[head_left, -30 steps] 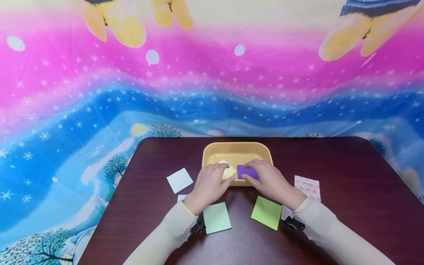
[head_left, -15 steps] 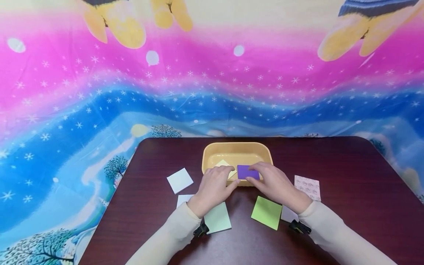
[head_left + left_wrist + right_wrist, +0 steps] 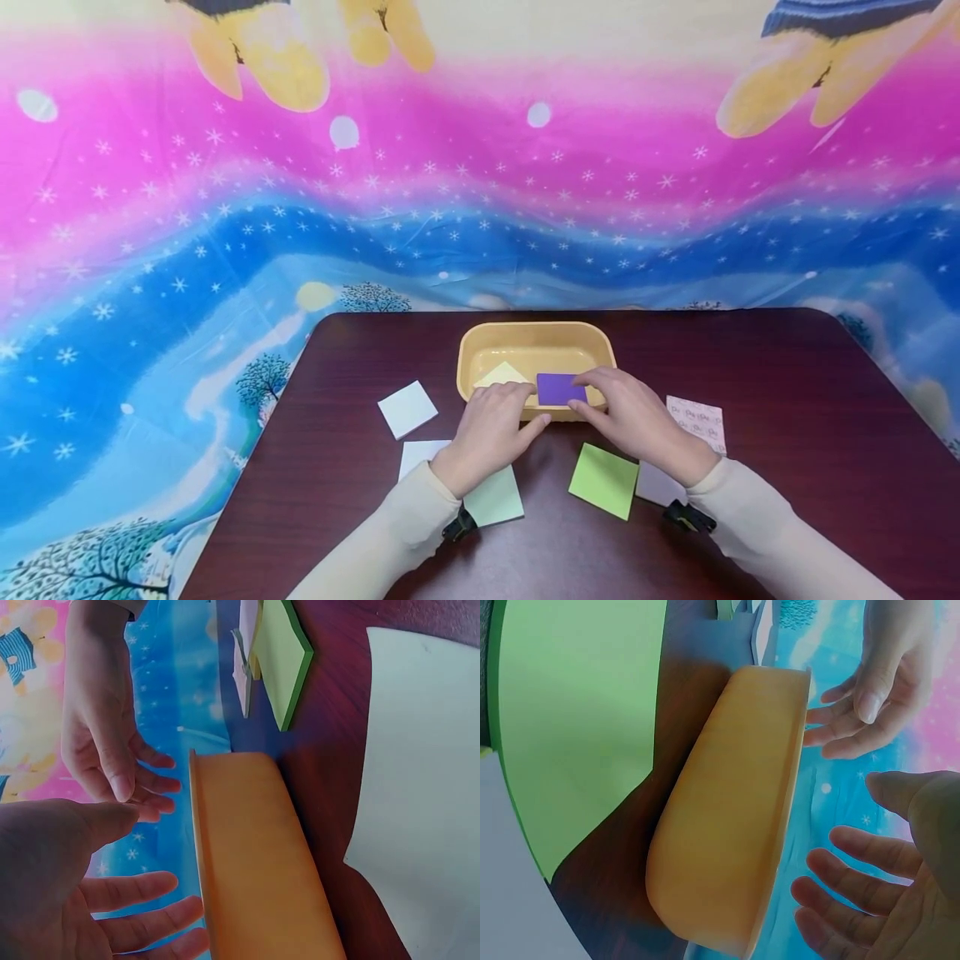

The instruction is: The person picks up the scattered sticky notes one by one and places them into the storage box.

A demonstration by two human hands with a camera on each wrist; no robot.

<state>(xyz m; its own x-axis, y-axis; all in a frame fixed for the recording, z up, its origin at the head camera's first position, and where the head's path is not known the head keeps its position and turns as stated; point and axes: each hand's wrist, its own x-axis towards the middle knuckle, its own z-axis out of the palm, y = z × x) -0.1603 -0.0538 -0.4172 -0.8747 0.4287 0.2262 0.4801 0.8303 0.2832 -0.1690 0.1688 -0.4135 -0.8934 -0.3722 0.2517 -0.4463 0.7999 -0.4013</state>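
A yellow plastic container [image 3: 536,327] stands near the table's far edge. Inside it lie a purple sticky-note pad [image 3: 560,389] and a pale yellow pad [image 3: 504,374]. My left hand [image 3: 487,432] hovers by the container's front rim, partly covering the pale yellow pad, its fingers apart and holding nothing. At the front right corner is my right hand [image 3: 641,423], fingertips close to the purple pad in the head view. In the right wrist view that hand's fingers [image 3: 855,885] are loosely spread beside the container [image 3: 720,810], with nothing between them.
On the dark wooden table [image 3: 360,358], a white pad [image 3: 407,409], a second white pad [image 3: 420,455] and a mint pad [image 3: 501,498] lie at left. A lime pad [image 3: 603,482], a greyish pad [image 3: 658,485] and a patterned pink pad [image 3: 697,422] lie at right. A printed cloth [image 3: 480,183] hangs behind.
Both hands have drawn back slightly toward the front and right, coming away from the pads in the container. More of the purple and pale yellow pads shows; these stay where they were.
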